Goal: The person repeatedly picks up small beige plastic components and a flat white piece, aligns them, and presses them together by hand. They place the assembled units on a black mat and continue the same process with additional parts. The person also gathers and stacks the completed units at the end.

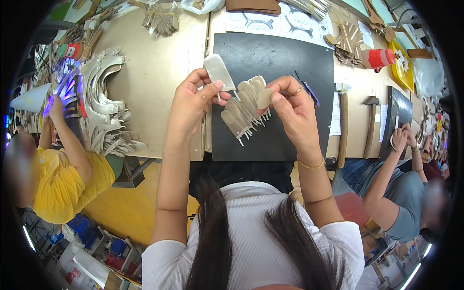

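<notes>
My left hand (193, 101) pinches a pale, flat tab with a rounded top (217, 69), from which a thin white strip hangs down. Between the thumb and fingers of my right hand (296, 111) is a small beige oval piece (264, 98), held a little apart from the tab. Below and between both hands, a fanned row of similar beige tabs (235, 120) with white strip ends lies on a black mat (270, 53). The underside of the held tab is hidden.
Right of the mat lie two hammers (343, 128) and a red-and-white bottle (378, 58). A dark purple-handled tool (314, 94) rests at the mat's right edge. Pale curved straps (99, 82) are stacked at left. Co-workers sit on either side, one in yellow (72, 176).
</notes>
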### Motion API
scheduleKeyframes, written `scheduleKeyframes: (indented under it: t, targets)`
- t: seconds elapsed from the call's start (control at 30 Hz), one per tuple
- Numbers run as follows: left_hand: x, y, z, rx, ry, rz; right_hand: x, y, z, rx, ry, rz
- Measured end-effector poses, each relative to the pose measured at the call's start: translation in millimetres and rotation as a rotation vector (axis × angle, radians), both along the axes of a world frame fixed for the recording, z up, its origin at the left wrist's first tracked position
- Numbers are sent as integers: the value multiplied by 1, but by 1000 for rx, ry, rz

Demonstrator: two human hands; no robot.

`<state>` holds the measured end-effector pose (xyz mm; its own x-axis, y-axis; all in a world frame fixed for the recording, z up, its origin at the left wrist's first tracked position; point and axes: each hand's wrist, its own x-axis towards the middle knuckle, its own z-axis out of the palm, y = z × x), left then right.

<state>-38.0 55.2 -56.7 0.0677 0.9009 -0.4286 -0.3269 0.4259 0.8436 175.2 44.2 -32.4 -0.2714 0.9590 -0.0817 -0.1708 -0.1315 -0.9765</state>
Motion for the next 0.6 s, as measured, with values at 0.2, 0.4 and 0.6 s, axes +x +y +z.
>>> scheduleKeyframes:
  t: [0.2,0.4,0.6]
  targets:
    - [11,-8,-3,35,-6,-45,-8,1,3,17,-17,-11]
    - [21,-10,-15,10,79,-59,3,-2,-4,-21,67,-30]
    - [25,5,-23,82,161,-63,13,-7,-4,-12,81,-63]
